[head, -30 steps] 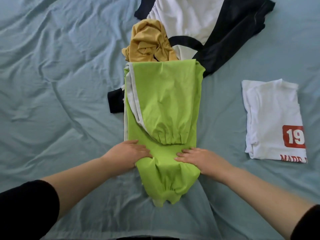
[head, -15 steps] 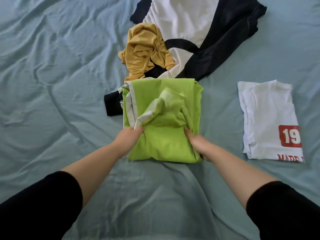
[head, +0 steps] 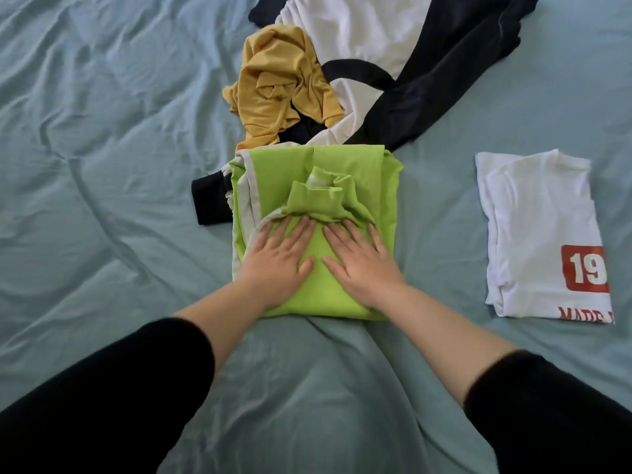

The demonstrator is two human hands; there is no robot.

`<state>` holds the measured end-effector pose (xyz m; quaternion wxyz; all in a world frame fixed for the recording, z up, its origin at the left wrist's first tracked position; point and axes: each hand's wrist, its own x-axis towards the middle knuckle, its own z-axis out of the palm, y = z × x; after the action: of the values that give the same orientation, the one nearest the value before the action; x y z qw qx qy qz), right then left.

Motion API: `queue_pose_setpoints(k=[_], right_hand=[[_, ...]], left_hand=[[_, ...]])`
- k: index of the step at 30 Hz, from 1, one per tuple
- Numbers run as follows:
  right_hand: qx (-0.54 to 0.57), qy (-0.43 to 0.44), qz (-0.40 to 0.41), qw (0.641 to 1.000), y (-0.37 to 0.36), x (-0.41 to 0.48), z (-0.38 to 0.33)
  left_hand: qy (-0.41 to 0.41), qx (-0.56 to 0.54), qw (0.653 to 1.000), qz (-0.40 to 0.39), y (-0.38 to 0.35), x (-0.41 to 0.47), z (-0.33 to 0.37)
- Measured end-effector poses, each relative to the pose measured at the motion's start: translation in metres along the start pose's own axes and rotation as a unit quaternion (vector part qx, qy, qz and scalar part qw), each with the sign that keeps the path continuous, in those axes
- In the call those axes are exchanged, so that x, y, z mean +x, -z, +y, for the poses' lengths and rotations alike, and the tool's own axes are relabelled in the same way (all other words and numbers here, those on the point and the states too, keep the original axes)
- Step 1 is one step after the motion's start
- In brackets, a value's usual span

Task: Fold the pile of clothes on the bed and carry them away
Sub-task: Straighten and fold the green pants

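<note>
A lime-green garment (head: 359, 176) with a grey-white stripe lies folded into a rough square in the middle of the bed. My left hand (head: 278, 260) and my right hand (head: 360, 260) press flat on its near half, side by side, fingers straight. Its gathered cuffs bunch just beyond my fingertips. Behind it lie a crumpled mustard-yellow garment (head: 277, 83) and a large black-and-white garment (head: 410, 56), both unfolded. A folded white T-shirt (head: 533, 217) with a red number patch lies to the right.
The bed is covered by a wrinkled pale blue sheet (head: 102, 165). A black end of the black-and-white garment (head: 210, 203) sticks out to the left of the green garment. Black sleeves cover both my forearms near the bottom of the view.
My hands lifted the near end of the green garment and folded it away from me over the rest. They have let go and now press flat on the shorter bundle.
</note>
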<state>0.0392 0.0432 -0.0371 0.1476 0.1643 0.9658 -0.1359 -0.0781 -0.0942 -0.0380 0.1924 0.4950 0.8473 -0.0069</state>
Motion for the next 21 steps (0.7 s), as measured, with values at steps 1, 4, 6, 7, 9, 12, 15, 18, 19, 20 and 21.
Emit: queue_pose_setpoints(k=[1,4,6,7,9,12,15,18,19,20,21], right_hand=[[-0.013,-0.020,-0.013,1.000,-0.006,0.012,0.002],[-0.011,-0.068,0.016,0.998,-0.017,0.023,-0.007],[-0.007,-0.061,0.044,0.997,-0.025,0.002,-0.007],[-0.017,-0.044,0.039,0.998,-0.028,-0.014,-0.001],[-0.041,-0.010,-0.010,0.999,-0.027,-0.042,0.018],[0.001,-0.010,-0.049,0.999,-0.020,-0.068,0.038],[0.224,-0.126,0.039,0.966,-0.014,-0.076,0.027],[0.509,-0.362,0.146,0.767,-0.011,-0.062,0.008],[0.559,-0.412,0.140,0.706,-0.010,-0.054,0.004],[0.585,-0.439,0.131,0.669,-0.009,-0.044,0.002],[0.597,-0.453,0.128,0.650,-0.008,-0.035,-0.001]], left_hand=[[0.023,0.007,1.000,-0.019,-0.007,0.009,-0.005],[0.032,0.030,0.999,-0.004,-0.017,0.016,-0.005],[0.002,0.047,0.999,0.004,-0.020,0.003,-0.012],[-0.023,0.056,0.998,-0.008,-0.019,-0.005,-0.019],[-0.061,0.089,0.993,-0.048,-0.012,-0.021,-0.034],[-0.077,0.096,0.990,-0.071,0.000,-0.040,-0.048],[0.034,-0.080,0.996,0.024,0.010,-0.062,-0.043],[0.226,-0.313,0.919,0.076,0.010,-0.067,-0.020],[0.269,-0.341,0.898,0.076,0.008,-0.061,-0.010],[0.308,-0.365,0.875,0.077,0.008,-0.052,-0.003],[0.344,-0.394,0.848,0.084,0.011,-0.043,0.002]])
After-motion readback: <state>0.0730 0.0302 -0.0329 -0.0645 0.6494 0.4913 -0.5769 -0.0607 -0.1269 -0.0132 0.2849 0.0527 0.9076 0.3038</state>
